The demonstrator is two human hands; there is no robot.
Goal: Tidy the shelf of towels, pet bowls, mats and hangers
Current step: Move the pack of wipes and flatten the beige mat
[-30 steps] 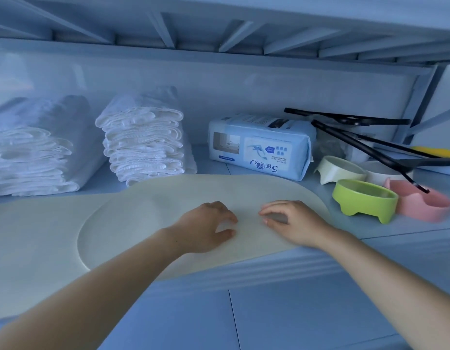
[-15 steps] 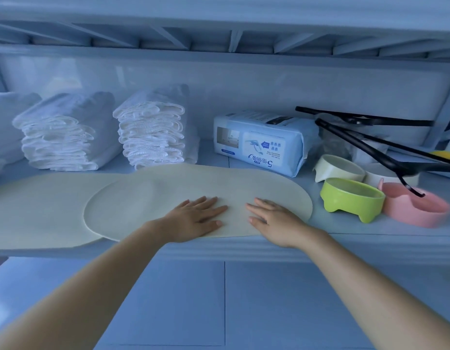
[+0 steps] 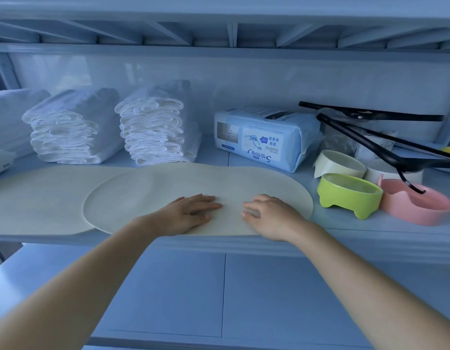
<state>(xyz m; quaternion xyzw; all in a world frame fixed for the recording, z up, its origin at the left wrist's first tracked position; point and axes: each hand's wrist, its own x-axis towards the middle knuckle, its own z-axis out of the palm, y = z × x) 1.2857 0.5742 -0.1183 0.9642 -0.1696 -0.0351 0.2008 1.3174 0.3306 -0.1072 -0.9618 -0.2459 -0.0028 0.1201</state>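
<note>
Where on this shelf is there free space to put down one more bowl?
Bare shelf lies in front of the green bowl and pink bowl. A narrow gap separates the towel stack and blue package. Hangers crowd the right rear.

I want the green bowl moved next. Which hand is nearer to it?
Right. The right hand rests on the oval mat, left of the green bowl; the left hand rests on the same mat, farther left.
</note>
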